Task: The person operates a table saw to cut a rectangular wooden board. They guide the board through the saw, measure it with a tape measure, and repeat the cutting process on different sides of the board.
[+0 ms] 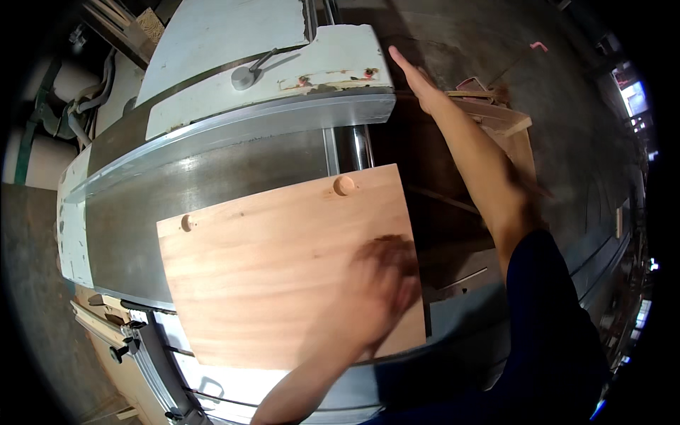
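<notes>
A light wooden panel (262,269) lies flat on the grey metal machine table, with two round holes or recesses near its far edge. Over the panel's right part is my left hand (382,283), blurred by motion; its fingers look bent, but I cannot make out whether they grip anything or touch the wood. My right hand (419,83) reaches far forward past the right end of the metal fence (283,119). Its fingers are stretched out, and nothing shows in it.
A lever with a round knob (244,76) sits on the white plate behind the fence. Two metal rails (347,150) run beneath the fence's right end. A wooden box with offcuts (520,134) stands on the floor at right. A sliding aluminium rail (156,361) is at lower left.
</notes>
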A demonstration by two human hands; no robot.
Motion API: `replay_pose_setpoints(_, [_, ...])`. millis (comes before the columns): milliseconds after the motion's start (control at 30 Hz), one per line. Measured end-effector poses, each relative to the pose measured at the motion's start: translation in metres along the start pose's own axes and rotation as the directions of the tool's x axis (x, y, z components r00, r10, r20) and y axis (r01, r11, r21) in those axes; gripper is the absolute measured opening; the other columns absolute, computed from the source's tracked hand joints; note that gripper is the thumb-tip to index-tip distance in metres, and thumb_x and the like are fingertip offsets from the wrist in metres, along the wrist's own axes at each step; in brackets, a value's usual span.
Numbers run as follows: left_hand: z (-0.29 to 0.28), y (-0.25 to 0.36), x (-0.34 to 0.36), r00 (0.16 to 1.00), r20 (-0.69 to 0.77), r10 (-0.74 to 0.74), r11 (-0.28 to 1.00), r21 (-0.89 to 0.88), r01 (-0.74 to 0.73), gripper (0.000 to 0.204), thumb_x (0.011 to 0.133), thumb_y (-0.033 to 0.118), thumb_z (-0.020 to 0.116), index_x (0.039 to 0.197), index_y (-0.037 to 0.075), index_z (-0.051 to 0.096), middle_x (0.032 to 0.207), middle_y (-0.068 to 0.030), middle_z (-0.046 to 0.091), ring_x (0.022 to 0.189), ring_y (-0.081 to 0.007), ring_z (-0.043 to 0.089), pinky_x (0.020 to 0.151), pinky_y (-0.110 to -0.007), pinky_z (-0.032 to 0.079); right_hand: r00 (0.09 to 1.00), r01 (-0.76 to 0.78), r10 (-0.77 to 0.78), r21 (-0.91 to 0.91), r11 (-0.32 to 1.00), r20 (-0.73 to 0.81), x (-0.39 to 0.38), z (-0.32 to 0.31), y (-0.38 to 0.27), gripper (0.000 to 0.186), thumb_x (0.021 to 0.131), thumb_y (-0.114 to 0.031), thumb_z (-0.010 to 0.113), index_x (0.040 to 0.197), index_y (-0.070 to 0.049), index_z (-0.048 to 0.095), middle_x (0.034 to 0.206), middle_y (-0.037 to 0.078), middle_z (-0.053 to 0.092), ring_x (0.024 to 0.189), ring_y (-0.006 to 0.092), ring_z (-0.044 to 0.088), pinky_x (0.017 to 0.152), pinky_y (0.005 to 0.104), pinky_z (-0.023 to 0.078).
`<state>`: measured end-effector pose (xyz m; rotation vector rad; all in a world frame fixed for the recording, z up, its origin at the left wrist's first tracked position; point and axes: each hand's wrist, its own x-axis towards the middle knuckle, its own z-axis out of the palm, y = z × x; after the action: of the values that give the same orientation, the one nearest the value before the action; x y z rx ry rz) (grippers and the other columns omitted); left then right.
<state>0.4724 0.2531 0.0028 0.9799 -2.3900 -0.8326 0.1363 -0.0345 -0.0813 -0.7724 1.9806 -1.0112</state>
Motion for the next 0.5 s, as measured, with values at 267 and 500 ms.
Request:
replay_pose_setpoints(267, [0.082, 0.007, 0.078, 0.781, 0.576, 0.240, 0.927, 0.103, -0.360, 0.033, 0.091, 0.019, 0.064, 0.118, 0.001, 0.071, 0.108, -0.0143, 0.070, 0.110, -0.0269, 0.062, 0.098, -0.037, 0.046, 0.894, 0.010, -0.121, 0.250, 0.968, 0.431, -0.001, 0.038, -0.027, 0.103, 0.084, -0.081, 0.060, 0.154, -0.007, 0.047, 0.153, 0.019, 0.051, 0.135, 0.0315, 0.052, 0.111, 0.0467, 0.043])
replay_pose_setpoints(500, [0.091, 0.000, 0.072, 0.876, 0.356, 0.326, 0.940, -0.025, -0.340, 0.024, 0.088, 0.016, 0.063, 0.101, 0.000, 0.075, 0.101, -0.0136, 0.070, 0.096, -0.0243, 0.064, 0.089, -0.034, 0.045, 0.849, 0.045, -0.289, 0.484, 0.874, 0.443, 0.042, 0.037, 0.003, 0.102, 0.086, -0.074, 0.062, 0.156, -0.003, 0.042, 0.150, 0.024, 0.050, 0.133, 0.0312, 0.054, 0.108, 0.0460, 0.046])
